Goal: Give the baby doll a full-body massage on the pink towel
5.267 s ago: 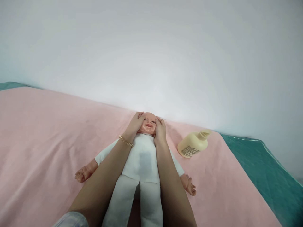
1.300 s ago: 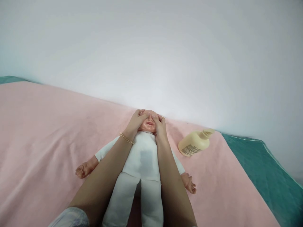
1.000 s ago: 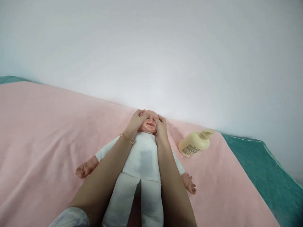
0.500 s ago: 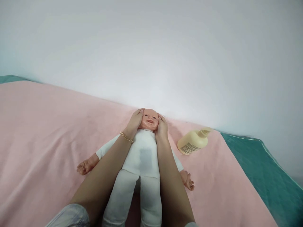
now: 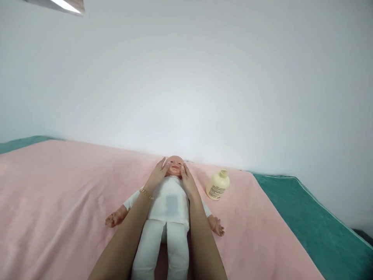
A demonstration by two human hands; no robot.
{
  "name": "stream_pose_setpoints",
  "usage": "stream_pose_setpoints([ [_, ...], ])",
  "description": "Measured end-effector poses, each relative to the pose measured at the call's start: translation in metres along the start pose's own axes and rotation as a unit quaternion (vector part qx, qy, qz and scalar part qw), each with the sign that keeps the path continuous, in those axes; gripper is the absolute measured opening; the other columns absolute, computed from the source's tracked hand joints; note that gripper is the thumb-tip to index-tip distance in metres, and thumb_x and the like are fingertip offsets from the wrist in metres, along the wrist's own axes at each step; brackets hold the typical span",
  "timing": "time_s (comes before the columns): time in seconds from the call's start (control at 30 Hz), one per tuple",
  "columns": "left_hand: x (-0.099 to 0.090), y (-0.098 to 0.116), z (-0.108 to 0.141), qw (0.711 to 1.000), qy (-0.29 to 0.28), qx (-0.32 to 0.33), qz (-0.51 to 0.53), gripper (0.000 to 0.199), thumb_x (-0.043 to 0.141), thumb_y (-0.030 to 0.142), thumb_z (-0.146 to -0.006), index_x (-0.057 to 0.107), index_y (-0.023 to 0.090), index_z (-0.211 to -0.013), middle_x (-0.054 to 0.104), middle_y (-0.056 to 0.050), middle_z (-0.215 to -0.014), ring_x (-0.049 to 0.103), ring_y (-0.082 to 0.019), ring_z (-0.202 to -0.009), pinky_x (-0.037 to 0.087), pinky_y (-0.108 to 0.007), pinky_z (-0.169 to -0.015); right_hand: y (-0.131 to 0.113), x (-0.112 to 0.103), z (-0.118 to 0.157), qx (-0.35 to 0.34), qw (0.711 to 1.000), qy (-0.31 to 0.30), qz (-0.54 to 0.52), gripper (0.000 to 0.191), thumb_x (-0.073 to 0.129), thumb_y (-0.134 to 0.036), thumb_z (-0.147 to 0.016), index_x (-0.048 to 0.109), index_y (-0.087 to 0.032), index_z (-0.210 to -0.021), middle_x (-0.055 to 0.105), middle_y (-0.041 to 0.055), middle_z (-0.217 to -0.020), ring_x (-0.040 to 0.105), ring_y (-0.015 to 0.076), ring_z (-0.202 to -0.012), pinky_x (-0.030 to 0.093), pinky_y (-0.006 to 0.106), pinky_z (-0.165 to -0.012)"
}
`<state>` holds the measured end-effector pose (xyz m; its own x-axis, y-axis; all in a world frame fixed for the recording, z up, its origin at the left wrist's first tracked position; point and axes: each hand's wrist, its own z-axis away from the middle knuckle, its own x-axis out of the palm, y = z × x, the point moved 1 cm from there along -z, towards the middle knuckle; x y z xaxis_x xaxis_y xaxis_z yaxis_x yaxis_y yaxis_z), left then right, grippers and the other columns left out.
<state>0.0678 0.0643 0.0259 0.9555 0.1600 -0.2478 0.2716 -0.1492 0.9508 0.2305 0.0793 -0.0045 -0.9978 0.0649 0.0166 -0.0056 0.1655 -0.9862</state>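
A baby doll [image 5: 174, 196] in a white cloth suit lies on its back, face up, with a grey-blue patch on its chest. My left hand [image 5: 159, 171] lies along one side of its head [image 5: 175, 160], fingers stretched out and thumb against the cheek. On the opposite side my right hand [image 5: 187, 179] touches the other cheek, thumb and fingers extended. The fingers farther round the head are partly hidden. My forearms run along both sides of the doll's body, over its arms. A gold bracelet [image 5: 146, 193] circles my left wrist.
A pale yellow pump bottle [image 5: 217, 186] stands to the right of the doll. Beneath everything is a pink cloth [image 5: 72, 194], laid over a green sheet [image 5: 317, 217]. A white wall [image 5: 186, 77] rises just behind the doll's head. Part of a lamp [image 5: 62, 6] shows at top left.
The view has tilted up, so the doll and bottle appear lower and smaller. My thumbs have shifted from the sides of the doll's head onto its cheeks.
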Motion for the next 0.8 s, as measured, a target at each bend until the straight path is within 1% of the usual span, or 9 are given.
stream_pose_setpoints([
  [0.1, 0.006, -0.006, 0.007, 0.999, -0.033, 0.027, -0.006, 0.068, 0.052, 0.051, -0.087, 0.037, 0.018, -0.144, 0.034, -0.014, -0.152, 0.030, -0.026, -0.141, 0.021, -0.039, -0.116, -0.001, 0.000, 0.012, 0.005, 0.999, -0.015, 0.028, 0.078, 0.068, -0.057, -0.074, 0.046, -0.022, -0.140, 0.048, 0.0086, -0.142, 0.047, 0.0248, -0.130, 0.034, 0.042, -0.110],
  [0.23, 0.012, -0.018, 0.010, 0.998, -0.038, 0.032, 0.026, 0.075, 0.064, 0.044, -0.080, 0.035, 0.020, -0.145, 0.039, -0.012, -0.150, 0.036, -0.027, -0.138, 0.029, -0.038, -0.113, 0.002, 0.008, 0.019, -0.019, 1.000, 0.015, 0.005, 0.086, 0.074, -0.048, -0.070, 0.040, -0.022, -0.144, 0.053, 0.0086, -0.137, 0.053, 0.0244, -0.124, 0.042, 0.041, -0.105],
  [0.33, 0.014, -0.023, 0.008, 0.998, -0.029, 0.029, 0.036, 0.075, 0.067, 0.037, -0.078, 0.036, 0.020, -0.145, 0.040, -0.011, -0.150, 0.038, -0.026, -0.137, 0.031, -0.037, -0.112, 0.000, 0.010, 0.021, -0.026, 0.999, 0.024, 0.031, 0.086, 0.072, -0.046, -0.071, 0.039, -0.019, -0.145, 0.057, 0.0091, -0.133, 0.057, 0.0251, -0.118, 0.045, 0.040, -0.101],
  [0.43, 0.014, -0.026, 0.005, 0.998, -0.030, 0.035, 0.043, 0.073, 0.066, 0.033, -0.079, 0.038, 0.019, -0.144, 0.042, -0.011, -0.148, 0.040, -0.026, -0.136, 0.033, -0.037, -0.111, -0.002, 0.007, 0.019, -0.025, 0.994, 0.027, 0.100, 0.083, 0.069, -0.048, -0.073, 0.041, -0.018, -0.145, 0.066, 0.0092, -0.120, 0.065, 0.0271, -0.102, 0.049, 0.042, -0.093],
  [0.5, 0.013, -0.026, 0.003, 0.998, -0.027, 0.029, 0.051, 0.070, 0.065, 0.034, -0.079, 0.040, 0.020, -0.143, 0.046, -0.010, -0.146, 0.045, -0.026, -0.132, 0.038, -0.036, -0.108, -0.001, 0.005, 0.016, -0.020, 0.990, 0.033, 0.134, 0.082, 0.069, -0.050, -0.073, 0.042, -0.019, -0.144, 0.069, 0.0079, -0.111, 0.067, 0.0281, -0.093, 0.052, 0.043, -0.089],
  [0.53, 0.013, -0.026, 0.003, 0.998, -0.024, 0.021, 0.054, 0.069, 0.065, 0.035, -0.079, 0.042, 0.021, -0.143, 0.048, -0.010, -0.144, 0.048, -0.026, -0.129, 0.041, -0.036, -0.105, 0.000, 0.004, 0.014, -0.018, 0.990, 0.037, 0.138, 0.081, 0.069, -0.050, -0.072, 0.044, -0.020, -0.143, 0.070, 0.0072, -0.110, 0.067, 0.0284, -0.093, 0.052, 0.042, -0.088],
  [0.63, 0.010, -0.025, 0.002, 0.999, -0.012, -0.006, 0.042, 0.065, 0.064, 0.039, -0.080, 0.045, 0.023, -0.141, 0.055, -0.008, -0.137, 0.054, -0.028, -0.123, 0.045, -0.038, -0.101, 0.003, 0.002, 0.008, -0.013, 0.993, 0.045, 0.110, 0.079, 0.069, -0.050, -0.072, 0.047, -0.019, -0.141, 0.069, 0.0067, -0.114, 0.065, 0.0291, -0.102, 0.052, 0.041, -0.091],
  [0.7, 0.007, -0.024, 0.002, 1.000, -0.006, -0.012, 0.026, 0.063, 0.061, 0.041, -0.082, 0.047, 0.022, -0.140, 0.057, -0.008, -0.135, 0.054, -0.029, -0.124, 0.043, -0.039, -0.102, 0.004, 0.002, 0.006, -0.013, 0.994, 0.046, 0.099, 0.075, 0.066, -0.050, -0.075, 0.048, -0.017, -0.140, 0.065, 0.0080, -0.122, 0.061, 0.0295, -0.112, 0.049, 0.040, -0.096],
  [0.8, 0.005, -0.023, 0.001, 1.000, -0.009, -0.009, 0.018, 0.061, 0.056, 0.043, -0.085, 0.045, 0.020, -0.141, 0.054, -0.009, -0.138, 0.050, -0.028, -0.128, 0.039, -0.039, -0.106, 0.003, 0.001, 0.005, -0.026, 0.994, 0.042, 0.099, 0.069, 0.058, -0.051, -0.082, 0.049, -0.012, -0.138, 0.058, 0.0113, -0.131, 0.054, 0.0292, -0.122, 0.044, 0.041, -0.102],
])
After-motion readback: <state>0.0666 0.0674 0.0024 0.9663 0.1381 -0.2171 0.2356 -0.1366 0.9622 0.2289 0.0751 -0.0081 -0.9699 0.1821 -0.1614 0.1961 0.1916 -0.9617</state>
